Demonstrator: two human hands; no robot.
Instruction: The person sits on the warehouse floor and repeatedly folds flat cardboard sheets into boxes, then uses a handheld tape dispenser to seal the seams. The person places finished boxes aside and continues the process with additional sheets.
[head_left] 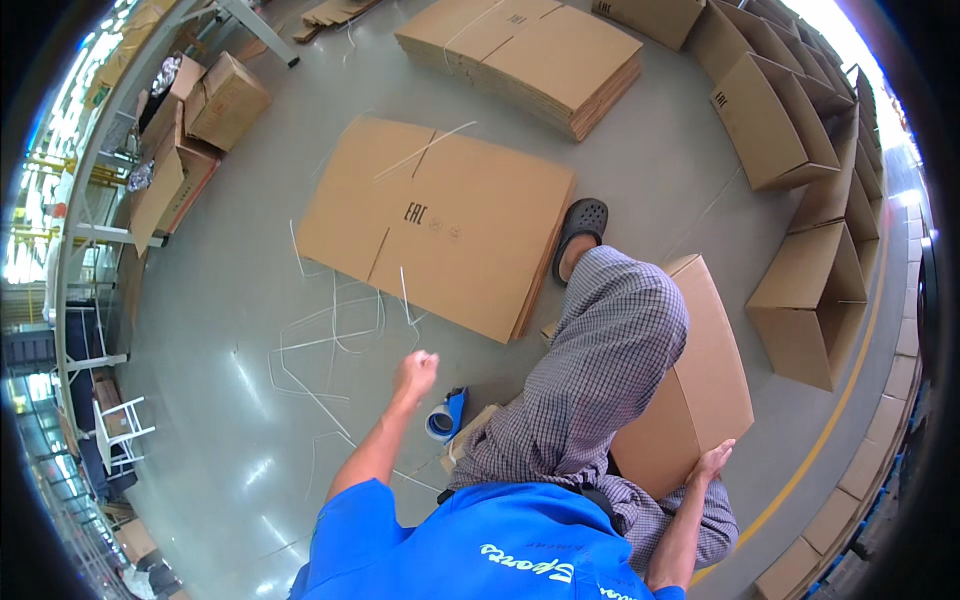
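Note:
A brown cardboard box [700, 370] stands tilted at my right side, against my bent leg, partly hidden by it. My right hand [710, 462] grips its near right corner, fingers against the board. Over the floor to the left, my left hand [417, 372] is closed like a fist, and nothing shows sticking out of it. Just below and to the right of that hand lies a blue tape dispenser [447, 415] with a roll of tape. Beyond both hands is a low stack of flat cardboard sheets [480, 230].
Loose white straps [335, 340] lie tangled on the grey floor. A taller stack of flattened cartons [530, 50] is farther off. Opened boxes [820, 290] line the right, near a yellow floor line [830, 425]. Cartons [228, 100] stand by a metal frame at left.

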